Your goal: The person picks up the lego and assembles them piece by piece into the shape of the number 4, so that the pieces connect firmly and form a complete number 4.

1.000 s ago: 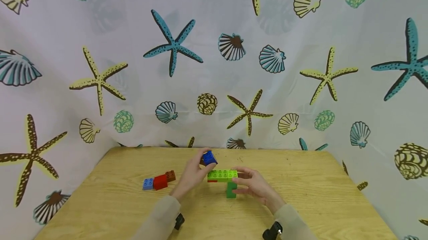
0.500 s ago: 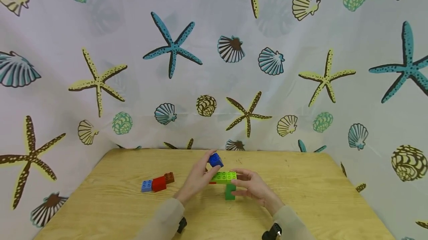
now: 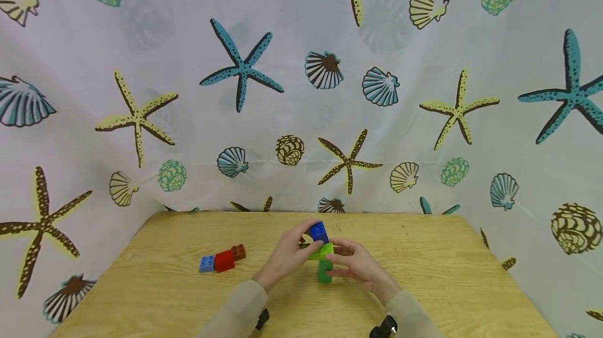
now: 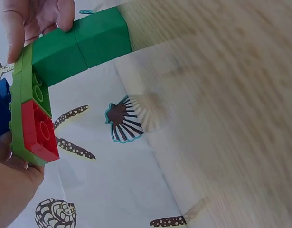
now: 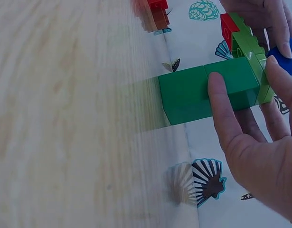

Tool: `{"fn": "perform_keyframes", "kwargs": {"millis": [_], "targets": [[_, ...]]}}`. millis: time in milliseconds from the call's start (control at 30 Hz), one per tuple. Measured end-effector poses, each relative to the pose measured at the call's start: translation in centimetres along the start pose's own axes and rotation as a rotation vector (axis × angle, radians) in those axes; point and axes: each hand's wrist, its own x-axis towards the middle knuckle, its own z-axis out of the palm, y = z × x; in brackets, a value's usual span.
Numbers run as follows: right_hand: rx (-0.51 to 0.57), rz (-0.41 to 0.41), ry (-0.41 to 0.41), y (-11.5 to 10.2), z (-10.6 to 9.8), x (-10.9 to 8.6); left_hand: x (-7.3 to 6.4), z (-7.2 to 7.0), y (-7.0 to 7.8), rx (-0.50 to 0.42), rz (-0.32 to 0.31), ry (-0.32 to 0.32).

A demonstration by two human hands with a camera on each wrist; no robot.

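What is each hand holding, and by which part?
The left hand pinches a dark-blue studded plastic block by its sides; the right hand grips a green rectangular plastic column around its upper block.

White cloth [image 3: 292, 113] printed with starfish [image 3: 242, 67] and seashells [image 3: 380, 87] hangs behind a wooden table [image 3: 424, 270].

No writing seems legible in these 3 views.

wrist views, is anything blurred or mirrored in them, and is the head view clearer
Left wrist: the wooden tabletop smears into soft streaks, with a faint mirror image of the shell print on it; right wrist: similar streaking, though the green blocks keep fairly crisp edges; head: clearer wood grain, soft even light.
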Motion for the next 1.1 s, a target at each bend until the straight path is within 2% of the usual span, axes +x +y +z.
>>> {"fn": "perform_keyframes", "kwargs": {"millis": [300,533,733,1100], "targets": [[-0.01,0.0,-0.029,0.1,0.2,0.1,0.2,-0.1,0.6,-0.059,-0.006,-0.053],[0.005,-0.005,-0.022,0.0,0.2,0.2,0.7,-0.3,0.9,-0.089,-0.056,-0.099],[0.001,-0.005,-0.023,0.1,0.2,0.2,0.9,-0.4,0.7,-0.124,-0.066,-0.144],[-0.008,-0.009,-0.024,0.1,0.1,0.0,1.0,-0.5,0.6,-0.098,-0.042,-0.195]]}}
